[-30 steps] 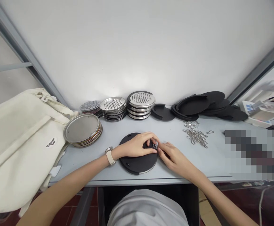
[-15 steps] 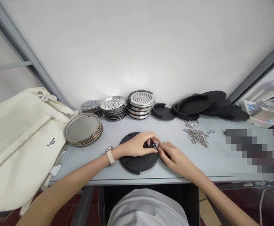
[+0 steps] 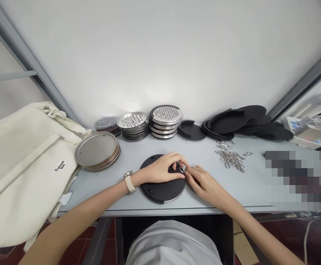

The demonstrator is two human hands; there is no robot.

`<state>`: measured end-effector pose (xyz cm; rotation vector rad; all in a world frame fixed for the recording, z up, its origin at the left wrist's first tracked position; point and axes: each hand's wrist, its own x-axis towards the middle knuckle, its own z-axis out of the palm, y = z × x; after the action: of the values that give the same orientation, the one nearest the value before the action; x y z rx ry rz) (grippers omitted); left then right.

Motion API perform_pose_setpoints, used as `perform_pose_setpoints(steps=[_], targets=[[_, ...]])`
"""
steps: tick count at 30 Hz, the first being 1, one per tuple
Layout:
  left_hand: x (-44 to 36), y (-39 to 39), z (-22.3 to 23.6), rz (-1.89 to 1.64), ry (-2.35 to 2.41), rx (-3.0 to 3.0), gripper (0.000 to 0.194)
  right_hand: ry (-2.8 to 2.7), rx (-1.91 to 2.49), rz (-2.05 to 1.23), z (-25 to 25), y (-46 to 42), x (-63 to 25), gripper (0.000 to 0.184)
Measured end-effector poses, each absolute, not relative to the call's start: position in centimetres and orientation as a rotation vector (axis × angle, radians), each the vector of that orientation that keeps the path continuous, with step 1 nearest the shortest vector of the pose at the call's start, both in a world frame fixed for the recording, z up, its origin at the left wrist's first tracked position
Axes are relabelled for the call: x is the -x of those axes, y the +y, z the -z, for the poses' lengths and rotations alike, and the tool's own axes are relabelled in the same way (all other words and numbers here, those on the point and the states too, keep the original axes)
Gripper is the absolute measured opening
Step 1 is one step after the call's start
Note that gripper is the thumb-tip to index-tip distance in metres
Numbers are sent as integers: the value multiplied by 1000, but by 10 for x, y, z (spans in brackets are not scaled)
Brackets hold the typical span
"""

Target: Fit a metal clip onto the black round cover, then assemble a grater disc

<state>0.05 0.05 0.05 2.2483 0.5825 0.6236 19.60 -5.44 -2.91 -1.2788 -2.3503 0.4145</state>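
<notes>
A black round holder (image 3: 164, 191) lies on the table in front of me, with a silver metal rim showing at its lower right edge. Across its top rests my left hand (image 3: 163, 170), thumb and fingers curled toward the right edge and pressing on it. A small silver carabiner clip (image 3: 181, 170) shows at that edge, between the two hands. My right hand (image 3: 201, 184) pinches the clip's outer end with thumb and forefinger. Exactly where the clip meets the holder is hidden by fingers. Several loose carabiner clips (image 3: 230, 160) lie in a heap to the right.
Plain metal discs (image 3: 96, 149) are stacked at the left, beside a cream bag (image 3: 25, 165). Along the wall stand grater discs (image 3: 133, 123), a stack with black holders (image 3: 166, 121), and loose black holders (image 3: 228, 121). A blurred patch (image 3: 301, 180) covers the right end.
Almost nothing differs. Both hands stay at the holder's right edge, and the clip between them shows at a slightly changed angle.
</notes>
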Motion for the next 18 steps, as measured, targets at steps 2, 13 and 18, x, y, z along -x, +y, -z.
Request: perform_pose_setpoints(steps=[2, 13, 18], targets=[[-1, 0, 0, -627, 584, -2240, 29, -2351, 1267, -409, 29, -55, -196, 25], [-1, 1, 2, -622, 606, -2240, 30, -2327, 1270, -406, 28, -55, -195, 26], [-1, 1, 2, -614, 617, -2231, 31, -2305, 1270, -435, 24, -57, -194, 26]])
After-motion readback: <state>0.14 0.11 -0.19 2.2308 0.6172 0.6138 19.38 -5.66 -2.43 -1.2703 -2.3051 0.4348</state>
